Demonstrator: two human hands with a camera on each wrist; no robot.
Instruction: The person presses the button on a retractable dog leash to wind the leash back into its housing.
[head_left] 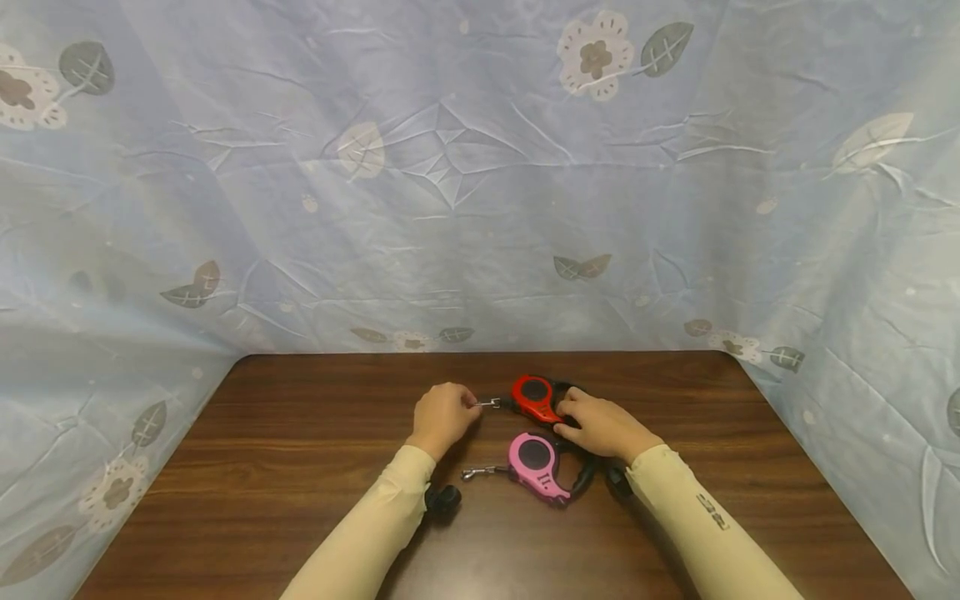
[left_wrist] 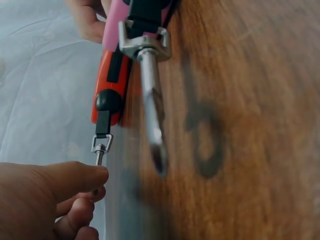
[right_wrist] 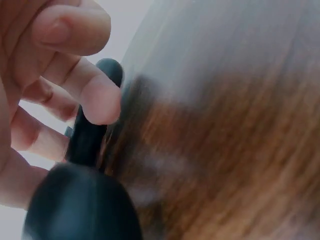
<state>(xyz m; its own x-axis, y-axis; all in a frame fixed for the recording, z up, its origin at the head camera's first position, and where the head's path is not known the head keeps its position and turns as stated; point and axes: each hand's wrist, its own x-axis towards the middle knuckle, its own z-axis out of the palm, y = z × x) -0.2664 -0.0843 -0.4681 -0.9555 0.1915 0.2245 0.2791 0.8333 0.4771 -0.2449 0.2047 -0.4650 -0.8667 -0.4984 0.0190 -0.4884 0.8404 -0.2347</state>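
A red retractable dog leash (head_left: 522, 402) with a black round panel lies toward the back of the table. My left hand (head_left: 442, 418) pinches its metal snap hook (left_wrist: 99, 157) between thumb and fingers. At the other end, my right hand (head_left: 606, 427) has its fingers curled about the black handle (right_wrist: 86, 142), the thumb held off it. Nearer to me lies a pink retractable leash (head_left: 538, 481), its silver snap hook (head_left: 480, 472) pointing left. That hook looms large in the left wrist view. Neither hand touches the pink leash.
Both leashes lie on a dark wood-grain table (head_left: 300, 492). A pale floral cloth (head_left: 465, 250) hangs behind it and along both sides. In the right wrist view, a blurred black rounded part (right_wrist: 82, 210) sits close to the camera.
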